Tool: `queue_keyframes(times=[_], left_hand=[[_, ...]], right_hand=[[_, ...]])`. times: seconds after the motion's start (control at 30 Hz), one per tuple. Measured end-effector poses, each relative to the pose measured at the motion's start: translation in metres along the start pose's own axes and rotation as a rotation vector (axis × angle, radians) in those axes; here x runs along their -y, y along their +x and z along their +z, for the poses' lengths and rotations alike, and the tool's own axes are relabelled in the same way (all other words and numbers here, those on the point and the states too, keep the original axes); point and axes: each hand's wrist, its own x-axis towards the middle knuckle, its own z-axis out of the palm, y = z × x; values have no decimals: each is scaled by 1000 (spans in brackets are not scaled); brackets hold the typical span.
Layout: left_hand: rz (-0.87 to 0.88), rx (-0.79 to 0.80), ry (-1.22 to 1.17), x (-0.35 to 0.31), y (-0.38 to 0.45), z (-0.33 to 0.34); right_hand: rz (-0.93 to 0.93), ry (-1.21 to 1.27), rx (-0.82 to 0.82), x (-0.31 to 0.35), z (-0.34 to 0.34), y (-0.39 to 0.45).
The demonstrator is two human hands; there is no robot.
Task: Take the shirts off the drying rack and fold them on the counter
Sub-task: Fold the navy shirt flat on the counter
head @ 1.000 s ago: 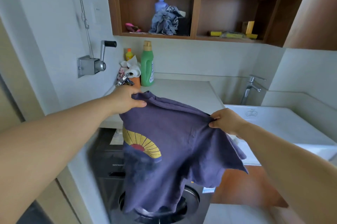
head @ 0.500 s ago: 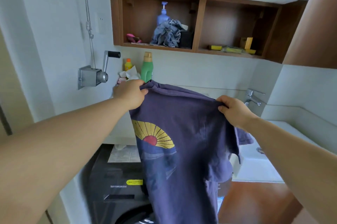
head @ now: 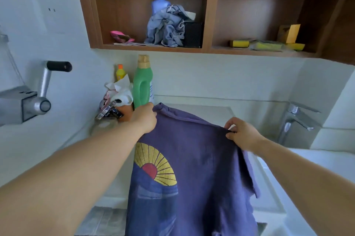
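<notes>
Over the counter [head: 201,110], both hands now hold the shirt [head: 192,168] lower.

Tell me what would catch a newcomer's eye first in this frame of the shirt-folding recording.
The purple shirt with its yellow-and-red sun print fills the centre, held up by its top edge, the left hand and right hand each gripping a shoulder, over the white counter. Behind the left hand stands a tall green bottle against the wall. Above, a crumpled blue-grey cloth lies in the left compartment of the wooden shelf.
</notes>
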Motion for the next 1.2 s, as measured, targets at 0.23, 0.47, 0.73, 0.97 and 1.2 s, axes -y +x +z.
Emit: queue_keyframes(times=[0.23, 0.47, 0.73, 0.97, 1.2], left_hand=[[-61, -92, 52, -20, 116, 57], [-94, -127, 49, -33, 231, 108], [-119, 126, 55, 7, 267, 208], [-132, 9, -161, 4, 294, 211], [-100, 213, -72, -15, 287, 226]], right_hand=[[64, -20, 21, -31, 15, 144], [94, -112, -89, -54, 29, 248], [317, -276, 406, -92, 53, 252], [334, -262, 366, -96, 12, 274], [316, -732, 82, -123, 33, 287]])
